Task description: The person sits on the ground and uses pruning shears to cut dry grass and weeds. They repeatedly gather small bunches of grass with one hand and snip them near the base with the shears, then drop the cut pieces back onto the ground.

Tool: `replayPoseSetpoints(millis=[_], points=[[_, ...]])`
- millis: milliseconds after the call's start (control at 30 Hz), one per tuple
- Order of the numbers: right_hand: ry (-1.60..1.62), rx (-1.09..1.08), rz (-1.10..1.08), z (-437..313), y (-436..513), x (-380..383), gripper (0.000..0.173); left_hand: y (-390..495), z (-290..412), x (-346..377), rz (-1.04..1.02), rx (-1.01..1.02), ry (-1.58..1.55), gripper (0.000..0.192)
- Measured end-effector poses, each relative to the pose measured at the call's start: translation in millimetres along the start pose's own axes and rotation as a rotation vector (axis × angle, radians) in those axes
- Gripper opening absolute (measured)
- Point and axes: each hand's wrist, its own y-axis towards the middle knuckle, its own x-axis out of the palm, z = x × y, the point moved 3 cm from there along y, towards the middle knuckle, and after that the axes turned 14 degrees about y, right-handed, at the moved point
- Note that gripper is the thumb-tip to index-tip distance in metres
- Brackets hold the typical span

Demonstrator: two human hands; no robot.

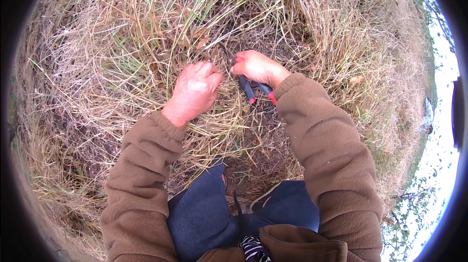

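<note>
My right hand (257, 67) is closed around a hand tool with metal jaws and blue-and-red handles (247, 89), which looks like pliers or pruning shears. Its metal end (230, 56) points up and left into the dry grass. Just left of the tool is my left hand (196, 88), back upward, with curled fingers among the grass stems (223, 115). Whether it grips any stems cannot be told, as the fingertips are hidden. Brown leaves (202, 42) lie just above the hands.
Tall dry grass (109, 42) surrounds the spot, with green blades (204, 2) at the top. Dark bare soil (261, 141) shows below the tool. My bent knees in blue trousers (204, 203) and a shoe (265, 196) are at the bottom. Tree foliage stands far right.
</note>
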Motion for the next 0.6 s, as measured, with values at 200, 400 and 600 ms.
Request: replayPoseSetpoints(millis=[200, 400, 600], points=[[0.481, 0.115, 0.274, 5, -19, 26, 0.019, -8, -1, -1, -0.043, -0.037, -0.017, 0.02], [0.986, 0.16, 0.193, 53, -117, 46, 0.032, -16, 8, -11, -0.196, -0.045, 0.05, 0.027], [1.121, 0.227, 0.337, 110, -181, 90, 0.03, 41, 28, -34, -0.199, -0.196, 0.014, 0.051]])
